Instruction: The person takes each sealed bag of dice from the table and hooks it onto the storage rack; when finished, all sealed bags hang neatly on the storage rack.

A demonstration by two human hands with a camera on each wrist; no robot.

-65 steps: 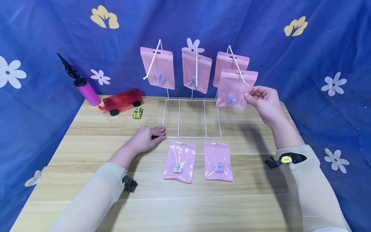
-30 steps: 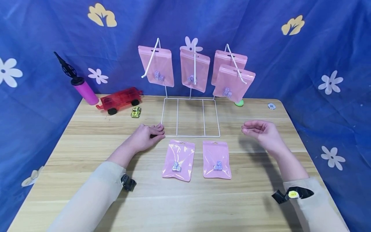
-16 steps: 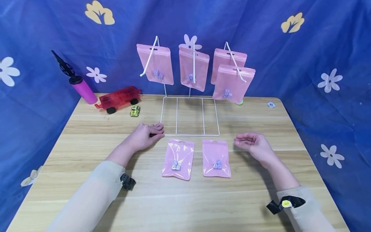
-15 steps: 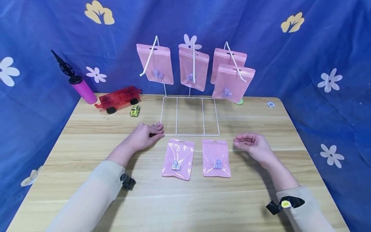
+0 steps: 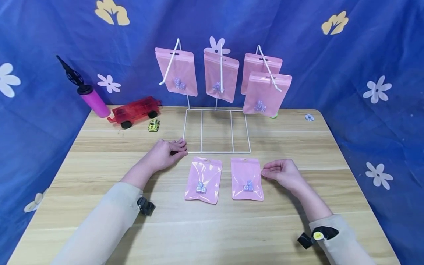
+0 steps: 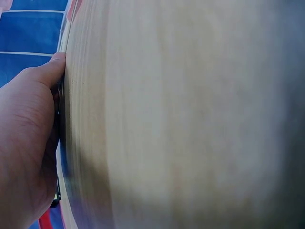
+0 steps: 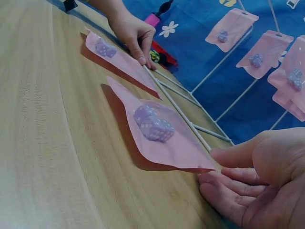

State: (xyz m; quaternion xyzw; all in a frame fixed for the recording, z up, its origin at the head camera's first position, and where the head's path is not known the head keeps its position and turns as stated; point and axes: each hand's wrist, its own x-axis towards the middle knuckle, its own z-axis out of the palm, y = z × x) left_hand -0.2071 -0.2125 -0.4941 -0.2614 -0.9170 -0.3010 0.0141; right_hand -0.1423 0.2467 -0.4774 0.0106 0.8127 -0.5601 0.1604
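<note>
In the head view, my left hand (image 5: 167,152) pinches the front left corner of a white wire display rack (image 5: 216,152). My right hand (image 5: 281,172) is at the right edge of a pink zip pouch (image 5: 245,173) with purple dice inside, lying on the table. From the right wrist, the pouch's edge is between the spread thumb and fingers (image 7: 238,155); firm contact cannot be made out. A second pink pouch (image 5: 205,169) lies to its left. Pouches hang from the hooks: one on the left (image 5: 175,66), one in the middle (image 5: 215,73), two on the right (image 5: 261,90).
Back left on the wooden table (image 5: 212,228) are a red toy trailer (image 5: 134,111), a small yellow-green toy car (image 5: 154,125) and a magenta hand pump (image 5: 95,103). A poker chip (image 5: 309,117) lies at the back right, and a green disc (image 5: 274,115) is partly behind the front hanging pouch.
My right hand has let go of the front pouch on the right hook. It has come down and left to the right pouch on the table. My left hand stays at the rack corner.
</note>
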